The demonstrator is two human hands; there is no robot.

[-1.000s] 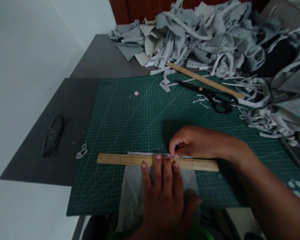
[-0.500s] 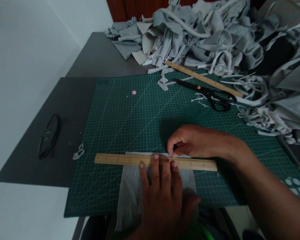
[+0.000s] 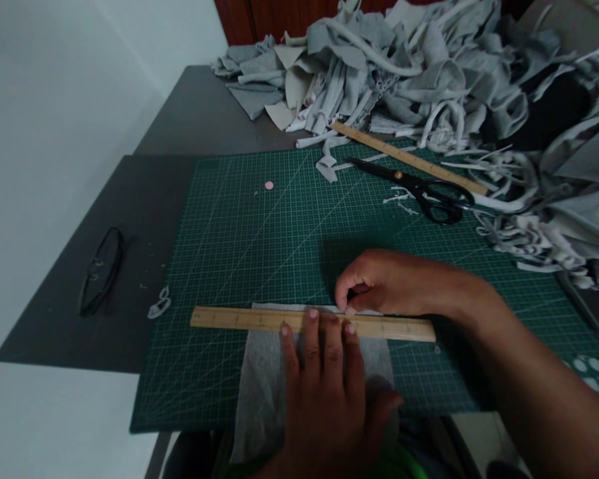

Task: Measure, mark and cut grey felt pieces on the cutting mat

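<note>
A wooden ruler [image 3: 224,318] lies crosswise over a piece of grey fabric [image 3: 264,372], near the front of the green cutting mat [image 3: 229,246]. My left hand [image 3: 326,386] rests flat with its fingers apart, the fingertips pressing on the ruler and the palm over the fabric. Just past the ruler's far edge, my right hand [image 3: 361,289] is closed in a pinch, its fingertips at the narrow strip of fabric that shows there. Whatever lies between those fingertips is too small or hidden to make out.
Black scissors [image 3: 413,183] and a second wooden ruler [image 3: 409,156] lie at the far right of the mat. Behind them rises a heap of grey fabric scraps [image 3: 339,73]. A pink disc [image 3: 268,185] sits on the mat. Eyeglasses [image 3: 102,273] lie on the dark table at left.
The whole view has shifted very slightly. Both hands, the ruler and the fabric keep the same places relative to each other.
</note>
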